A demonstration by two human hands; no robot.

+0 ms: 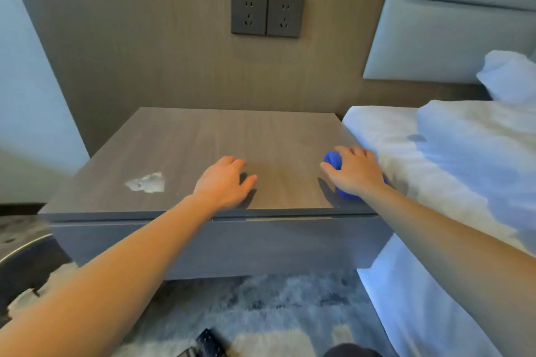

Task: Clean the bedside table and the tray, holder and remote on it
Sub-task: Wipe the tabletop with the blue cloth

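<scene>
Table: a rectangular top in grey-brown wood grain, matte, with a square front edge and a plain darker front panel below it. It stands against a wall panel of like grain, its right edge just beside the bed.

Near the front-left corner lies a small crumpled scrap, pale and shiny, irregular in outline; its material cannot be told.

Left hand: palm down on the top near the middle of the front edge, fingers loosely spread, gripping nothing.

Between the hands the surface is bare, as is the whole rear half up to the back edge.

Right hand: at the front-right corner, fingers curled over a bunched blue cloth and pressing it onto the top. The cloth is soft and wadded, showing beyond the fingertips and again under the wrist at the front edge.

Bed: white creased linen, its side touching or nearly touching the table's right edge.

On the patterned carpet below the front edge lies a dark, flat, dotted object, partly cut off, possibly the remote; it cannot be told for certain. Tray and holder are out of view.
</scene>
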